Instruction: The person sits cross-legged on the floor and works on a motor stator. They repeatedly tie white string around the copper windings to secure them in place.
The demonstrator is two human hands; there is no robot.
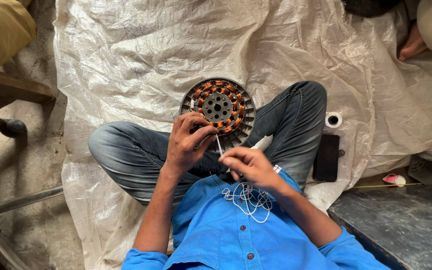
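Round metal stator point(218, 107) w/ copper coils, ribbed rim, propped on lap over crinkled plastic sheet point(126, 55) on floor. Left hand point(188, 142) gripping stator's lower-left rim. Right hand point(248, 165) pinching thin white strip point(219, 145) at near edge. White cord point(248, 200) looped on blue shirt. Tape roll point(333, 119), black phone point(326, 157) by right knee; open sheet beyond.

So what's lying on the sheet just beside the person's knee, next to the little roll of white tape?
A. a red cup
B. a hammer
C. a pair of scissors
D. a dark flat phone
D: a dark flat phone lies on the white sheet just below the roll of white tape.
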